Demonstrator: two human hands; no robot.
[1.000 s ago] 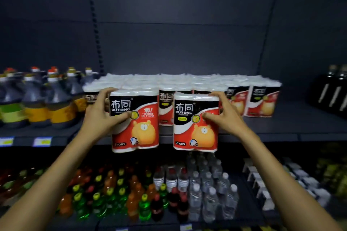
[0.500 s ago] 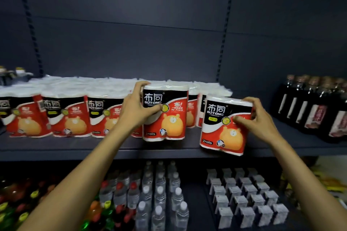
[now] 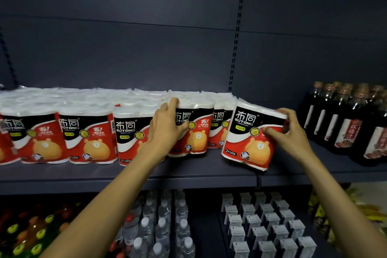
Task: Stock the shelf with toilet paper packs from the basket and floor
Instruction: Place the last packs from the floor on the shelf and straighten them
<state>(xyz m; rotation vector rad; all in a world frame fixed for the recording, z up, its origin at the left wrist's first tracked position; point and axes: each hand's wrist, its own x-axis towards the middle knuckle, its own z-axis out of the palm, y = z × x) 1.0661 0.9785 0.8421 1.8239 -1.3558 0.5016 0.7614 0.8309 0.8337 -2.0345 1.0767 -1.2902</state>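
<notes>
Gripping one toilet paper pack (image 3: 193, 132) upright on the shelf (image 3: 188, 176), the left hand (image 3: 165, 130) closes round it; the right hand (image 3: 290, 134) holds a tilted pack (image 3: 249, 138) just beside the row.

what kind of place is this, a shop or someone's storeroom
Most likely a shop aisle. Identical toilet paper packs stand in rows facing out on a metal shelf, dark sauce bottles stand beside them, and water bottles fill the shelf below.
</notes>
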